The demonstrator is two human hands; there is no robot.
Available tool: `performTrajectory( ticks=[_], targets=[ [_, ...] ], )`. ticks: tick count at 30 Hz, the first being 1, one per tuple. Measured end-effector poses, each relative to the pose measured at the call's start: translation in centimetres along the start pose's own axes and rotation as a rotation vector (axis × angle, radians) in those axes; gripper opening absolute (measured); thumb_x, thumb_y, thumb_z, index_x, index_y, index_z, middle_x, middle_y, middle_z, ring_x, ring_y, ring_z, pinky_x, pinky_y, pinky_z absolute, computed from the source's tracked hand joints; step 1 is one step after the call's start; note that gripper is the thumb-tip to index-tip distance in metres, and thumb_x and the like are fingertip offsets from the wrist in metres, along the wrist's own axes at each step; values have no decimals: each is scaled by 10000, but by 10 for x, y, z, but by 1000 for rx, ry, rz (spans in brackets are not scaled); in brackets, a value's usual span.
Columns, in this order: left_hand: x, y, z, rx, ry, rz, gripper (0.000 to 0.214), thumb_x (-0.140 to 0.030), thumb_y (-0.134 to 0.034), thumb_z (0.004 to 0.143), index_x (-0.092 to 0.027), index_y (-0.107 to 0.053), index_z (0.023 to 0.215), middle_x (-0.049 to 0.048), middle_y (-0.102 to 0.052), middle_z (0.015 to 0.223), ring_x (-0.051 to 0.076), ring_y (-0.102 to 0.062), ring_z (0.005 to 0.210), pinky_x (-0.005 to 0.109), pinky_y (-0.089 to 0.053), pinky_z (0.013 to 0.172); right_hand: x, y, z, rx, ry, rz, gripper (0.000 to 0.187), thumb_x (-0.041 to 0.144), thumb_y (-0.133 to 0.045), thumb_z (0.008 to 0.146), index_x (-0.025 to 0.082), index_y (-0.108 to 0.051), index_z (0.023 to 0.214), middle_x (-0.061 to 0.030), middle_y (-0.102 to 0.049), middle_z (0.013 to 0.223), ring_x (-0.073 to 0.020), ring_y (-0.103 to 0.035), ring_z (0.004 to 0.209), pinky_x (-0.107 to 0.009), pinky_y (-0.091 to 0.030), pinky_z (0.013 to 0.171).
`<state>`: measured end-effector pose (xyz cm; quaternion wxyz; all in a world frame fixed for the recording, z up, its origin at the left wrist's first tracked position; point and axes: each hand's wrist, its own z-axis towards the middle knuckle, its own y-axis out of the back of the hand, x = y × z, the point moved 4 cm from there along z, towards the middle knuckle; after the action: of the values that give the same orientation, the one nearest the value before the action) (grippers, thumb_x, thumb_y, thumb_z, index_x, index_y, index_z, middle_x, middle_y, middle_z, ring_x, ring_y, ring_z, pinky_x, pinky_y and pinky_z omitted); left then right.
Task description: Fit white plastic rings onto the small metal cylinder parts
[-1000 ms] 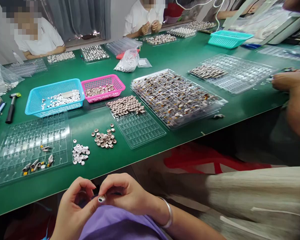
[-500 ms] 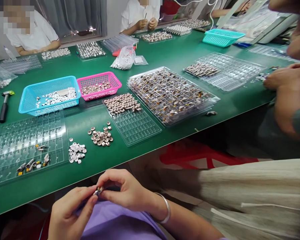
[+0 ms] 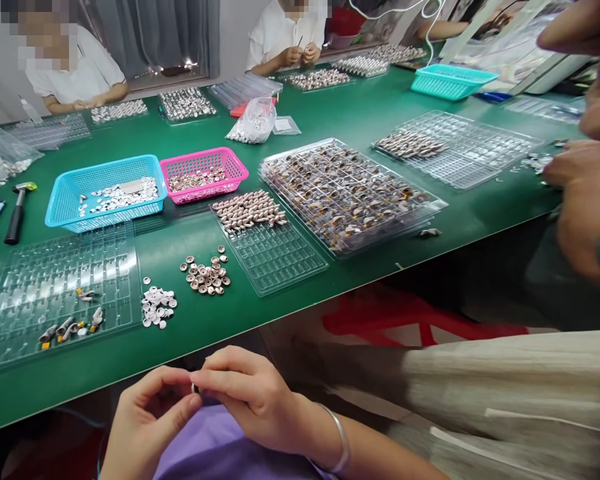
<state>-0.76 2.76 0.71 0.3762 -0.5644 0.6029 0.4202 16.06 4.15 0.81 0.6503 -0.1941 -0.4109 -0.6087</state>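
Observation:
My left hand (image 3: 147,417) and my right hand (image 3: 260,397) meet above my lap, just below the table edge. Between the fingertips is a small part (image 3: 195,387) with a pale rim and a dark side. The left thumb and forefinger pinch it; the right fingers press against it from the other side and partly cover it. Ahead on the table lie a pile of white discs (image 3: 159,305) and a pile of brownish cups (image 3: 207,277). A clear tray (image 3: 115,247) on the left carries several curved grey pieces (image 3: 63,329) with yellow tabs.
A blue basket (image 3: 55,213) and a pink basket (image 3: 244,175) stand behind the piles. Right of them are a half-filled tray (image 3: 280,263) and stacked full trays (image 3: 350,197). A hammer (image 3: 16,217) lies left. Co-workers sit across and at right, a hand (image 3: 580,173) close by.
My right fingers have straightened and moved over the small part, which now shows mostly its edge. The camera view has shifted slightly; the things on the table stay in place.

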Motion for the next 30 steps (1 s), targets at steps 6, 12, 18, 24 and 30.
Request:
performTrajectory(
  ticks=[6,12,18,24,30],
  targets=[
    [-4,3,0,54,-82,102,179,-343,-840,662,-213,-790,775,30,-783,773,171,-730,699,181,-589,667,2,3,2,-58,37,-5,206,80,-548,945,162,-633,1114,-71,-717,868,-140,-688,812,-226,-601,771],
    [-8,3,2,97,-238,196,123,-264,-807,710,-276,-813,833,21,-803,826,193,-768,720,171,-606,659,0,0,0,-37,-16,60,176,106,-520,967,159,-678,1024,-68,-653,896,-101,-666,740,-166,-588,677],
    [-26,1,-1,65,-446,232,180,-211,-784,725,-321,-812,866,5,-802,831,171,-767,700,137,-589,665,2,2,1,-80,5,55,159,105,-567,951,164,-673,1054,-70,-672,904,-117,-681,804,-183,-606,751],
    [-27,1,-3,40,-461,219,194,-207,-785,731,-336,-808,874,-3,-803,835,166,-766,691,142,-593,655,6,3,0,-81,49,12,194,91,-534,962,164,-665,1086,-84,-668,933,-125,-689,825,-200,-613,758],
    [-22,1,-4,24,-503,233,212,-214,-788,740,-352,-801,901,-20,-803,854,153,-766,717,133,-592,674,7,2,-4,-115,88,-30,204,84,-535,956,148,-664,1100,-94,-674,928,-133,-679,813,-216,-613,739]
  ],
)
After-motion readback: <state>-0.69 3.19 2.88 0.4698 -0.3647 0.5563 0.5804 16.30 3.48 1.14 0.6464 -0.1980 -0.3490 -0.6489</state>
